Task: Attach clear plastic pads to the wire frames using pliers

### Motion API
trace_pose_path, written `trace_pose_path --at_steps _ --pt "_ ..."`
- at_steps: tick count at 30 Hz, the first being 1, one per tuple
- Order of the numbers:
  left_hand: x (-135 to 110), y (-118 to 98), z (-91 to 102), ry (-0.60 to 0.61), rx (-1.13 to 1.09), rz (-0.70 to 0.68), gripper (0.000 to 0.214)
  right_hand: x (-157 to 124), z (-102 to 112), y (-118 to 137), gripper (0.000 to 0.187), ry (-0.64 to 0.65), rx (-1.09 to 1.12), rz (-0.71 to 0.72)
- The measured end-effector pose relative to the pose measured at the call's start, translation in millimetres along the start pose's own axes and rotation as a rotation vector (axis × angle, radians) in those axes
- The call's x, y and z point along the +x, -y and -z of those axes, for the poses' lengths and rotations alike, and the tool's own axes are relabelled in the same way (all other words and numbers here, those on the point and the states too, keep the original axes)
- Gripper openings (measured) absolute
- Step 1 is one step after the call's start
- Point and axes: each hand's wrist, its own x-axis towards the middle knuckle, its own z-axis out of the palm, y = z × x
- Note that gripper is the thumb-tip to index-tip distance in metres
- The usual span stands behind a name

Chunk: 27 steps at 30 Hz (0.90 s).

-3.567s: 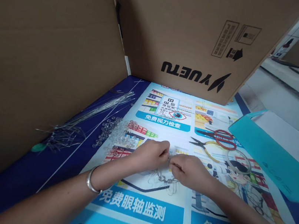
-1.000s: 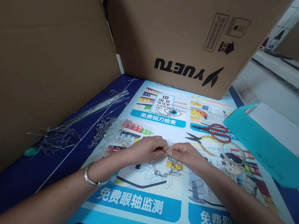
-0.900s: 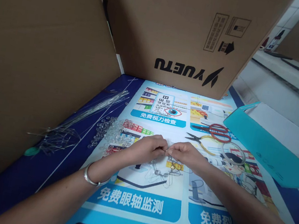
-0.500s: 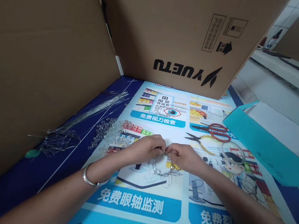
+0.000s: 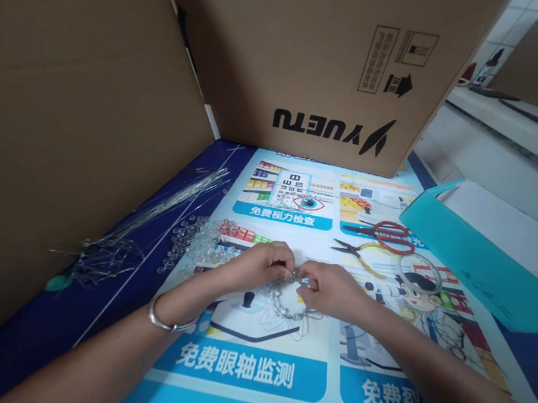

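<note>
My left hand (image 5: 265, 265) is closed, thumb and forefinger pinching the upper end of a ring of clear beads on thin wire (image 5: 278, 305). The ring hangs below the fingertips, with loose wire ends sticking out around it. Just to the right, my right hand (image 5: 331, 289) has its fingers curled at the same end of the ring. A small gap shows between its thumb and forefinger, and anything its fingers grip is too fine to make out. A pile of loose clear beads (image 5: 202, 242) lies beyond my left forearm, which wears a silver bangle (image 5: 164, 324).
Yellow-handled pliers (image 5: 365, 255), red-handled scissors (image 5: 388, 235) and a coil of wire (image 5: 420, 273) lie right of my hands. A teal box (image 5: 487, 261) stands farther right. Cut wires (image 5: 161, 209) lie at left. Cardboard walls (image 5: 331, 56) rise behind and to the left.
My right hand has moved slightly away from my left, and its thumb has dropped away from the forefinger. The bead ring has shifted a little. My left hand stays pinched.
</note>
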Motion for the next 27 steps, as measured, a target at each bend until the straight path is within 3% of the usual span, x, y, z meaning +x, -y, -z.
trace_pose_path --at_steps 4,7,27 --pt "0.4 2.4 -1.9 -0.025 0.013 -0.024 0.012 0.2 -2.8 4.7 0.02 -0.099 -0.213 0.037" --pt "1.1 3.8 -4.1 -0.04 -0.007 -0.023 0.012 2.1 -3.8 6.5 0.017 -0.093 -0.274 0.075" --pt "3.4 1.3 -3.4 -0.013 -0.067 -0.009 0.012 6.1 -5.5 5.8 0.01 -0.093 -0.207 0.1"
